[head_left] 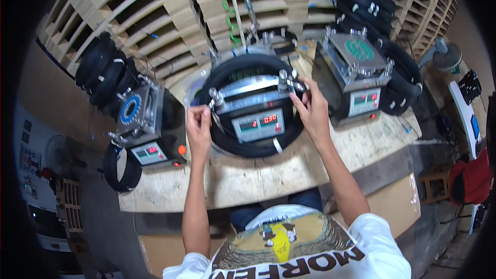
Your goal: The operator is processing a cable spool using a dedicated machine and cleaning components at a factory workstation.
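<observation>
A black padded ring [227, 147], like a rubber tube, hangs around a middle metal machine with a lit red digital display [258, 125]. Two upright metal clamp posts stand on the machine's front bar [253, 94]. At the left post, my left hand [199, 133] is closed, thumb and forefinger pinched at the small metal lever [211, 105]. On the other side, my right hand [313, 111] has thumb and fingers closed about the right clamp's metal lever [296, 86]. Both hands are close against the ring, and fingertips are partly hidden.
A similar machine with a blue toothed disc [129, 109] stands left, another with a green round pattern [358, 49] right. Stacked black rings [101, 69] lie behind. A green coiled hose [227, 0] hangs before the wooden pallets [170, 0]. The bench's front edge [248, 196] is near me.
</observation>
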Motion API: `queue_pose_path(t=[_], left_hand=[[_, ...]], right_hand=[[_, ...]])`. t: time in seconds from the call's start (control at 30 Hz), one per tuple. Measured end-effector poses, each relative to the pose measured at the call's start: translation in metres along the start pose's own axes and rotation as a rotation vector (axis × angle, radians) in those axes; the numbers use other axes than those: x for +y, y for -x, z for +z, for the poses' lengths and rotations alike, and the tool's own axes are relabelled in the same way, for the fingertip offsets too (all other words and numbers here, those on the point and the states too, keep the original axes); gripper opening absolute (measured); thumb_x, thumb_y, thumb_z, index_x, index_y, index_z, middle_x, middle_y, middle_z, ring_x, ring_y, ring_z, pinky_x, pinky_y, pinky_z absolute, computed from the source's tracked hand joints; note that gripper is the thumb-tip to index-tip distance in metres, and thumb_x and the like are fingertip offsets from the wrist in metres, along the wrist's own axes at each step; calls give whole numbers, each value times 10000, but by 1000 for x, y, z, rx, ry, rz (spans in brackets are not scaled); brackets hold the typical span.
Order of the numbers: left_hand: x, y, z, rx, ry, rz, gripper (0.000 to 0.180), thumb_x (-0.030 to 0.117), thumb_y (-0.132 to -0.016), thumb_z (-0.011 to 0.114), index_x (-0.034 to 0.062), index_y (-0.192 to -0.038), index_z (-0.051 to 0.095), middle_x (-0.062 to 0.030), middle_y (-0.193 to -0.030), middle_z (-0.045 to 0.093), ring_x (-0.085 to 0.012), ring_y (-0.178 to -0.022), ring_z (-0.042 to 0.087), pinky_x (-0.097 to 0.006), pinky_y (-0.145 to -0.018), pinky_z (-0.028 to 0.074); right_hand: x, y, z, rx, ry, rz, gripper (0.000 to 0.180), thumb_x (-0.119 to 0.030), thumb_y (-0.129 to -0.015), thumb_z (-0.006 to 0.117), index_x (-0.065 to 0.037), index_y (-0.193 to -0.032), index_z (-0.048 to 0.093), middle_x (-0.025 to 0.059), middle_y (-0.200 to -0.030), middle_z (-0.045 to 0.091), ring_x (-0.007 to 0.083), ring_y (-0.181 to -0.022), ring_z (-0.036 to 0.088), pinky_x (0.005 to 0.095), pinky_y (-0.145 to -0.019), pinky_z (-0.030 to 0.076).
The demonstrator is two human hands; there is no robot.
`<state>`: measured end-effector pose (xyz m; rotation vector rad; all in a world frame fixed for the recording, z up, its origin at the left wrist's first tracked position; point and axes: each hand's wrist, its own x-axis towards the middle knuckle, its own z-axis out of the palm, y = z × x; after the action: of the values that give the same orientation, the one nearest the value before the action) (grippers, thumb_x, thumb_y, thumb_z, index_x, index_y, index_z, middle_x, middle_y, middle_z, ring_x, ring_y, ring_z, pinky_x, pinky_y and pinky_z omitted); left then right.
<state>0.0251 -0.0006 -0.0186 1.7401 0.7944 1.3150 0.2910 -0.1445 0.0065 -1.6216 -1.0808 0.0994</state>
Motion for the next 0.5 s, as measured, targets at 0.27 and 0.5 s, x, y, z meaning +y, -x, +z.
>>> queue_pose_path(t=[0.27,0.5], left_hand=[[-3,-6,-2,7,-46,22,203,221,-1030,589,22,-1000,560,27,-767,503,-49,-677,443,-220,-607,376],[-3,-2,-7,-17,-4,39,223,240,-1025,603,22,-1000,558,19,-772,535,-50,-691,466,-217,-615,384]], right_hand=[[16,65,37,-117,451,-317,417,-158,-782,782,-95,-1134,568,108,-953,491,291,-911,517,411,-768,377],[7,76,52,-86,623,-243,651,-185,-764,801,-137,-1333,489,109,-986,481,280,-937,489,402,-760,341]])
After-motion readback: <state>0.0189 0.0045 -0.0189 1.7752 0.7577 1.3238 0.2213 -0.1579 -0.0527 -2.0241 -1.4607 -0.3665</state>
